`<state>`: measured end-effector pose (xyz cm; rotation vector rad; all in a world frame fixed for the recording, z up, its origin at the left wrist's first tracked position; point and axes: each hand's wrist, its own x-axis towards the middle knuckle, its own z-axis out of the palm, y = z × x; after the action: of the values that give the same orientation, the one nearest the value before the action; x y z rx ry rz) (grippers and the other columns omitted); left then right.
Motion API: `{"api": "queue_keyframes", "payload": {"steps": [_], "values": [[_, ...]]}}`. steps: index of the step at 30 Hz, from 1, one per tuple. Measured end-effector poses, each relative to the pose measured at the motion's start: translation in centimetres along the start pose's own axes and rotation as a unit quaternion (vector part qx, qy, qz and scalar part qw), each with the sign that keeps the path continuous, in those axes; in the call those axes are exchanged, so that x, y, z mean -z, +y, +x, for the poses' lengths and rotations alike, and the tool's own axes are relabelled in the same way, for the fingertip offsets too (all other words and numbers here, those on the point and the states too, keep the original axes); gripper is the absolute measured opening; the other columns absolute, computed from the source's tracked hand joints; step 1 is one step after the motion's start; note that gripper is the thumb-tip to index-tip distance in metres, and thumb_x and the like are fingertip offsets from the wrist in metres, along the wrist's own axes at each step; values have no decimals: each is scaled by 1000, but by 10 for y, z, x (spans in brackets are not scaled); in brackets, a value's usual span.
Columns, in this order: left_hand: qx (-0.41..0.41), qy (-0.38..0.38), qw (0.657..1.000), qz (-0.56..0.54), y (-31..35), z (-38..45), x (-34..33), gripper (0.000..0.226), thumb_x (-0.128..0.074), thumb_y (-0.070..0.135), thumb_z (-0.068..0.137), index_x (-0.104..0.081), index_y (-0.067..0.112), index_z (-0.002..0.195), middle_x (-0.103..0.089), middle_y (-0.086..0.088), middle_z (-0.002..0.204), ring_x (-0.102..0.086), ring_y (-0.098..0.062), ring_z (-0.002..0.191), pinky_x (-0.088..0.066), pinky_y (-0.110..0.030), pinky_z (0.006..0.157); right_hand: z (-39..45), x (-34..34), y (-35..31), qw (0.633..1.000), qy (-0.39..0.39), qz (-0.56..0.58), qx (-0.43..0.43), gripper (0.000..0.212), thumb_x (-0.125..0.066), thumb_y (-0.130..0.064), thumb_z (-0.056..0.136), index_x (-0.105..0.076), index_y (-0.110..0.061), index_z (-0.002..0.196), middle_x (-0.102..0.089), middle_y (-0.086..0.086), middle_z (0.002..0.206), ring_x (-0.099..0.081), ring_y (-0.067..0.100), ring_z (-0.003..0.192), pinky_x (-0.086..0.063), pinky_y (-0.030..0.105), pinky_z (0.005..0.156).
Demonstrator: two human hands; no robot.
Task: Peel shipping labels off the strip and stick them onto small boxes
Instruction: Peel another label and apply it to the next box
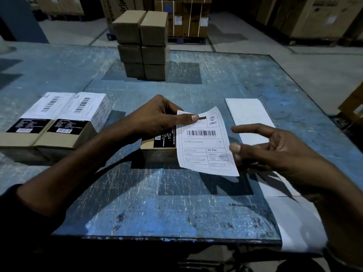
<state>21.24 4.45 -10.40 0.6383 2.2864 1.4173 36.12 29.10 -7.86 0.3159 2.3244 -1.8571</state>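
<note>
My left hand (159, 116) pinches the top left corner of a peeled white shipping label (204, 142), printed with a barcode and "Pre-Paid". The label hangs in the air over the right part of a small brown box (157, 152) that lies on the blue table (157, 203). My right hand (275, 150) is at the label's right edge, thumb touching the edge and fingers loosely spread. The white backing strip (247, 112) runs along the table's right side, under my right hand, down to the front edge.
Two labelled boxes (57, 118) lie side by side at the left. A stack of several plain brown boxes (143, 46) stands at the far middle of the table. Large cartons on pallets (186, 18) stand on the floor beyond.
</note>
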Motion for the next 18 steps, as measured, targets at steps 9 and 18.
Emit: {"api": "queue_keyframes", "payload": {"steps": [9, 18], "values": [[25, -38, 998, 35, 6, -5, 12, 35, -78, 54, 84, -87, 24, 101, -83, -7, 96, -70, -28, 84, -48, -42, 78, -20, -40, -7, 898, 223, -228, 304, 12, -71, -41, 100, -78, -34, 107, -78, -22, 100, -73, -3, 89, -51, 10, 66], [-1, -136, 987, 80, 8, -12, 39, 27, -79, 30, 87, -84, 12, 107, -82, -7, 104, -74, -10, 91, -55, -20, 82, 0, -90, 7, 842, -24, -482, 240, 79, -6, -71, 106, -8, -29, 173, -6, -12, 180, 4, -3, 162, 4, 21, 131]]}}
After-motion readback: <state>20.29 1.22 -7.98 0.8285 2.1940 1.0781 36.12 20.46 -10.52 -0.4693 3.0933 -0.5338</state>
